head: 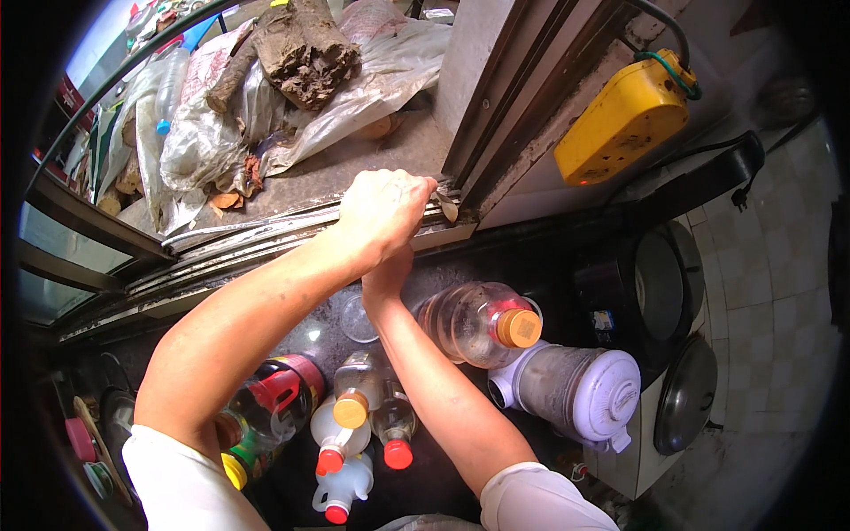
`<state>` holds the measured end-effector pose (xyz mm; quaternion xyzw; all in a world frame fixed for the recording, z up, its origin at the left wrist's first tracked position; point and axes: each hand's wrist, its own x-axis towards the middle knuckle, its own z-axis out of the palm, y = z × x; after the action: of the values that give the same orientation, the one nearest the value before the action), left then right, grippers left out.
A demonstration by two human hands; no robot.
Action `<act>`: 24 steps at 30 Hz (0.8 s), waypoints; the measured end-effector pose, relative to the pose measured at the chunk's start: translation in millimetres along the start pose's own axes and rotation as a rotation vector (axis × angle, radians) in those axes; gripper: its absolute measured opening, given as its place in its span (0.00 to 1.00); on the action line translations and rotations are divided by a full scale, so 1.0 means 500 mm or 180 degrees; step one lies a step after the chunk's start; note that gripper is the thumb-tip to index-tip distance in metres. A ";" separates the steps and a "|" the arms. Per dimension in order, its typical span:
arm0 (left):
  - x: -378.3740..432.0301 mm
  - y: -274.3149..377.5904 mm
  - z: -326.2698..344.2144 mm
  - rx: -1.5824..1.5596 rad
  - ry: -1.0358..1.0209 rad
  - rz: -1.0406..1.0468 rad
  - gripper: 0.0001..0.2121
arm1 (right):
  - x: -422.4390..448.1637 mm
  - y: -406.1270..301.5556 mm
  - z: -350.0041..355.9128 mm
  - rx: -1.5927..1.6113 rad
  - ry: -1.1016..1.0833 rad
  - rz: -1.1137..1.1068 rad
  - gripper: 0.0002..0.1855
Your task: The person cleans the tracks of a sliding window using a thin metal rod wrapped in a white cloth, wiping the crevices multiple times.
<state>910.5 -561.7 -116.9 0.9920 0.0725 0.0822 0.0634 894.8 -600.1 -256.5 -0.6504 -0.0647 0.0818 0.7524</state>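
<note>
My left hand [388, 209] is curled, knuckles up, over the track of the window sill [279, 229]. A small, flat, spoon-shaped piece [448, 207] shows just beyond its fingers; whether the hand holds it is unclear. Below and partly behind it, my right hand [388, 269] reaches up from the dark countertop [451, 262], its fingers hidden by the left hand. Close to the right wrist stand a large clear plastic bottle with an orange cap [465, 325] and a round clear lid or dish [358, 318].
Several capped bottles [350, 408] and a lilac-lidded plastic container [578, 391] stand nearer to me. Outside the window lie a log [302, 60] and plastic sheeting [372, 86]. A yellow power strip [624, 126] hangs at right, above a dark pot or cooker [614, 285] and pan lid [684, 395].
</note>
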 end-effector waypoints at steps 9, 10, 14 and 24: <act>0.029 -0.014 0.001 -0.0327 -0.0110 -0.0256 0.07 | -0.021 -0.079 0.000 -0.0223 -0.0422 0.0779 0.12; 0.034 -0.013 0.001 -0.0293 0.0036 -0.0280 0.07 | -0.024 -0.074 0.004 0.0315 -0.0303 0.0657 0.13; 0.038 0.006 -0.005 -0.0274 -0.0501 -0.0495 0.08 | -0.021 -0.005 0.007 0.0634 -0.0351 0.0236 0.15; 0.004 -0.020 -0.009 -0.0776 -0.0272 -0.0552 0.11 | -0.003 -0.066 0.001 0.0543 -0.0185 0.0817 0.08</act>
<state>910.4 -550.9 -113.4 0.9695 0.1447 0.0423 0.1932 894.6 -604.7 -223.7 -0.5844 0.0044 0.2013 0.7861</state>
